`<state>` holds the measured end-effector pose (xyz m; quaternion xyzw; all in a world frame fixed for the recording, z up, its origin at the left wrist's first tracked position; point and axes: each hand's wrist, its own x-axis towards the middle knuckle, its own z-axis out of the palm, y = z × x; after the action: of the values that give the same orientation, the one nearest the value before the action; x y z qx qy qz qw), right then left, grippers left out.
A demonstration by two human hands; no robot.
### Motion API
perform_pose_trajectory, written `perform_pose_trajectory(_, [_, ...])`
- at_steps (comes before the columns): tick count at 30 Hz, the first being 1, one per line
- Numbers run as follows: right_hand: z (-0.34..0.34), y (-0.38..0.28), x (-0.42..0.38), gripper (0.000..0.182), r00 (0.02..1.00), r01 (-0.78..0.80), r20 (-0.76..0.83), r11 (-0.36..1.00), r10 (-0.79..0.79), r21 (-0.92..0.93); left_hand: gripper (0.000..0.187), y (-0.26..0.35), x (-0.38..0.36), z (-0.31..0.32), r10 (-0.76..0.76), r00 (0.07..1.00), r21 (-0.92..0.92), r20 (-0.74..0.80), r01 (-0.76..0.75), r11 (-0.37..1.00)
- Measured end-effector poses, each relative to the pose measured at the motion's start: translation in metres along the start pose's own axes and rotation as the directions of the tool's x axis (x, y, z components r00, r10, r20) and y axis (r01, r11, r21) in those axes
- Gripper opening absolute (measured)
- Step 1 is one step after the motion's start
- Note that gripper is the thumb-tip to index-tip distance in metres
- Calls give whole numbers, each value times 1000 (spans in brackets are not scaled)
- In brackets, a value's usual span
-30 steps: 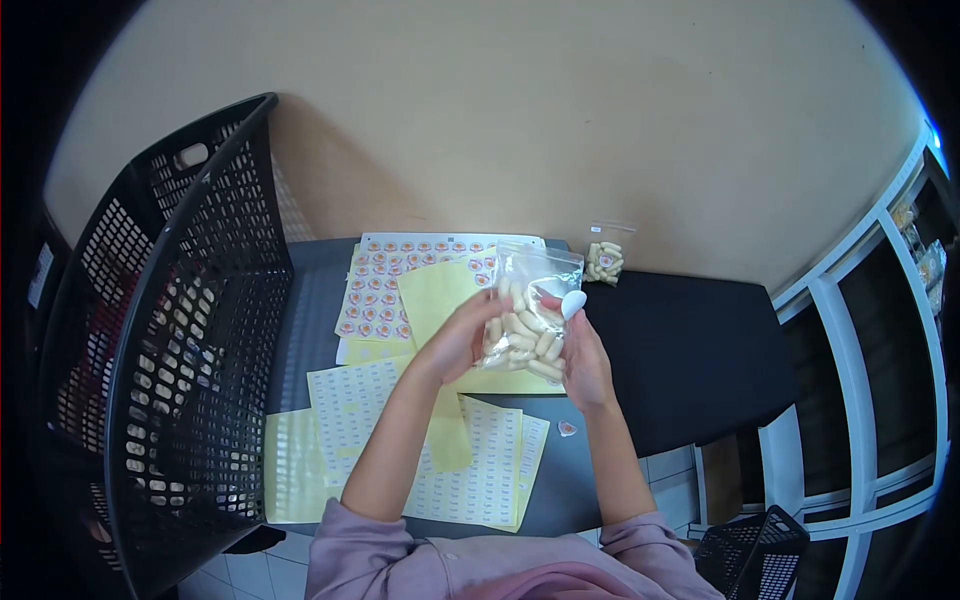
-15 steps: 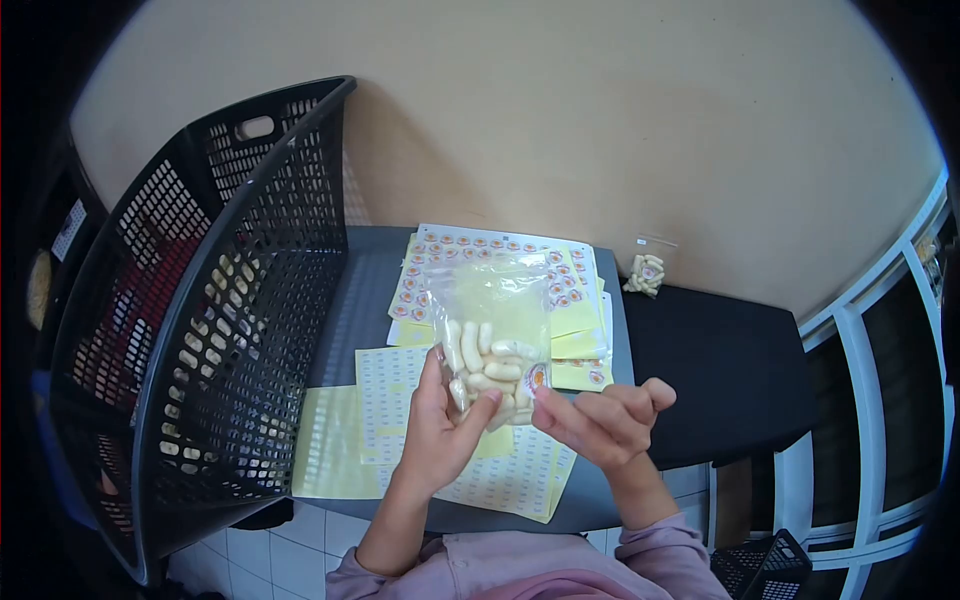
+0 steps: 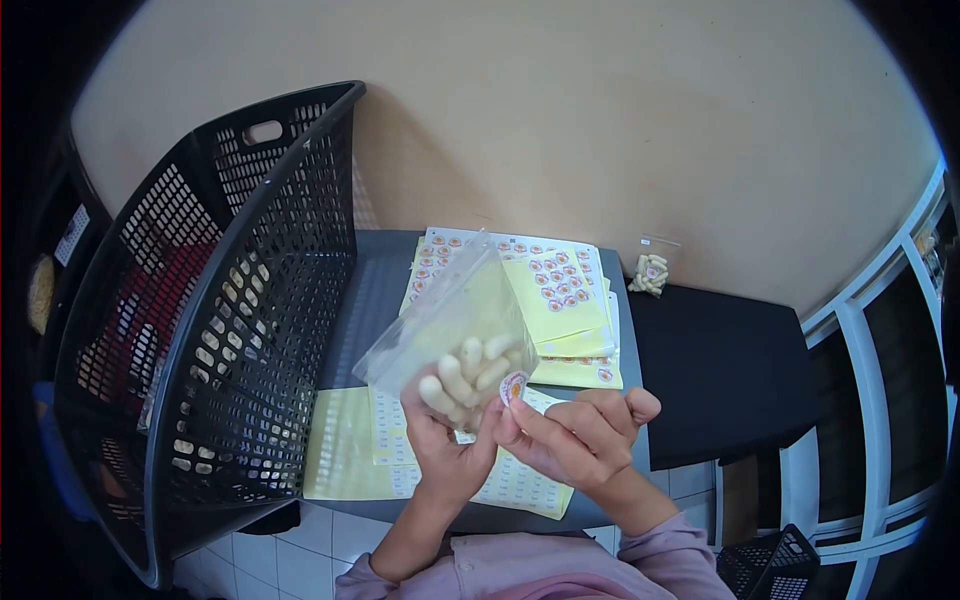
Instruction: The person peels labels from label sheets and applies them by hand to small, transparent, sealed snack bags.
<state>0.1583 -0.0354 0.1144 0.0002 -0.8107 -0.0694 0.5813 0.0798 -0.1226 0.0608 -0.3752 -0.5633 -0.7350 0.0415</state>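
My left hand is closed around the lower part of a clear plastic zip bag, its thumb in front. Pale, curved, finger-shaped pieces fill the bottom of the bag, which leans with its top to the upper left. A round sticker with an orange centre sits at the bag's right edge. My right hand pinches at this sticker, index fingertip on its lower edge and the other fingers curled. Below the hands lie yellow-backed label sheets with small print.
Sheets of round stickers are stacked on the grey table. A large black perforated basket stands at left, pale pieces showing through its holes. Another filled bag rests by the wall near a black surface. White-framed shelving stands right.
The bag has tilted, its top swinging left and toward me. My right hand has moved slightly left and down, its fingertips staying at the sticker.
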Motion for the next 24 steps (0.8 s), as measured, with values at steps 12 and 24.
perform_pose_trajectory(12, [7,-16,3,20,991,-124,-45,992,123,-34,54,0,1,5,235,971,89,48,-239,967])
perform_pose_trajectory(24, [13,-18,4,18,988,-135,-74,990,133,-31,52,-1,-2,1,190,979,129,77,-199,971])
